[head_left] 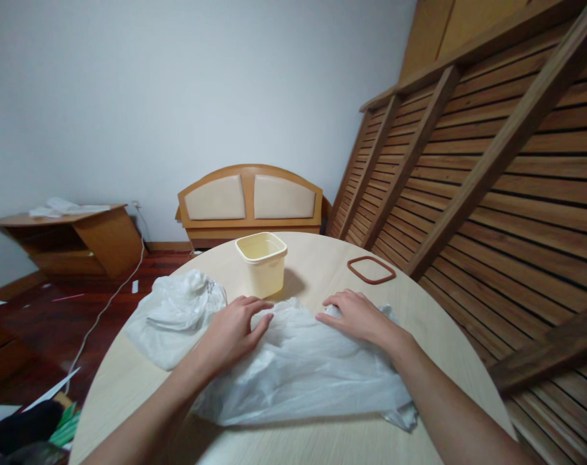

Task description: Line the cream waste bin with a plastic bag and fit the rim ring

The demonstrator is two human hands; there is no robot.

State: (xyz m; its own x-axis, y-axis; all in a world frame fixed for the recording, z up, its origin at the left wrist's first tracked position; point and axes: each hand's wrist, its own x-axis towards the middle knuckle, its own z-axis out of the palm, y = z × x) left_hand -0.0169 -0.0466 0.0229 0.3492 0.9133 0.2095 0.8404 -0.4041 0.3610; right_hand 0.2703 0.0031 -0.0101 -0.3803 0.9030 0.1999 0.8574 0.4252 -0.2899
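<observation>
The left hand (239, 328) and right hand (354, 314), fingers loosely curved and parted, rest on a crumpled white plastic bag (307, 368) at the tabletop's (322, 445) near side. Beyond it stands an open, pale-yellow container (264, 268); a second white bag (177, 313) lies left, a brown rectangular ring (371, 270) far right.

Pale blue-grey wall (254, 84), plain, softly lit, dimmer toward the corners. Arched wooden headboard (249, 194) with two cream panels stands low before it. Left: wooden cabinet (92, 242), open shelf, white papers (63, 208) on top; beside it a wall socket (136, 204), white cord (110, 302) trailing over glossy dark-red wood floor (94, 290). Right: large slatted wooden frame (448, 174), tilted; light-wood panels (460, 26) above. Foreground: round pale table (443, 336).
</observation>
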